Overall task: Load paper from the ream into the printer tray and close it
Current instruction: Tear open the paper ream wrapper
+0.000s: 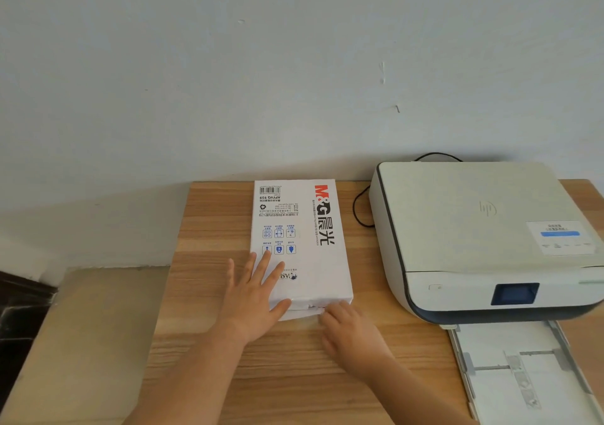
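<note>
A white wrapped ream of paper (304, 228) with red and black print lies on the wooden table (202, 294), long side pointing away from me. My left hand (255, 297) rests flat with spread fingers on the ream's near left corner. My right hand (346, 330) is at the ream's near end, fingertips on the torn wrapper flap; whether they pinch it I cannot tell. To the right sits a white printer (474, 228) with a dark blue base. Its paper tray (523, 375) is pulled out toward me and holds no paper.
A black cable (358, 210) loops on the table between the ream and the printer. The table's left edge drops to a beige floor (81, 343). A pale wall stands right behind the table.
</note>
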Available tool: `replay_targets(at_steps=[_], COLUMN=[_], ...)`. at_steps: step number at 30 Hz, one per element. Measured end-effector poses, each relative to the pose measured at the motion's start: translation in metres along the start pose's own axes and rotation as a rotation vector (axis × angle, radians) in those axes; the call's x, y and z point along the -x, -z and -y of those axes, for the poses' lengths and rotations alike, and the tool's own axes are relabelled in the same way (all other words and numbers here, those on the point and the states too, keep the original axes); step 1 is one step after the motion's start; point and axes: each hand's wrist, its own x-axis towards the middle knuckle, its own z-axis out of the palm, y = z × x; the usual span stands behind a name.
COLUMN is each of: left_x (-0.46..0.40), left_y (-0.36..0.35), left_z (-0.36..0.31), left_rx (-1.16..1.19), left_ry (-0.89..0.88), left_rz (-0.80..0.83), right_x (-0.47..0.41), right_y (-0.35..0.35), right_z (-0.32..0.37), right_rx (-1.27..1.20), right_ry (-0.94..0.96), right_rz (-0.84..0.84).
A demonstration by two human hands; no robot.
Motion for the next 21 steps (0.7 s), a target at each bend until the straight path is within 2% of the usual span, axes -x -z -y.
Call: replay_targets(at_steps=[3,6,10,15,21], left_x=[-0.001,-0.002,-0.003,-0.005,-0.008], left_y=[-0.002,-0.002,-0.004,-0.009,-0.014], left_z=[-0.002,-0.006,-0.008,-0.012,-0.018], left_rx=[-0.010,-0.004,0.002,-0.020,-0.027], left_ry=[-0.003,-0.009,-0.018,-0.040,-0.087], left_rz=[-0.002,0.002,0.000,0.015,0.022], right_x=[-0.004,-0.004,-0.002,0.000,0.011], right_y=[0.010,0.009,0.004,0.002,0.003], right_z=[-0.014,-0.027,-0.037,-0.039,-0.046], right_rx=[-0.041,-0.019,0.000,0.008,-0.004], right_ry=[-0.213,-0.337,-0.382,-0.365,-0.432], right_rz=[-0.076,0.026,0.151,0.155,0.195])
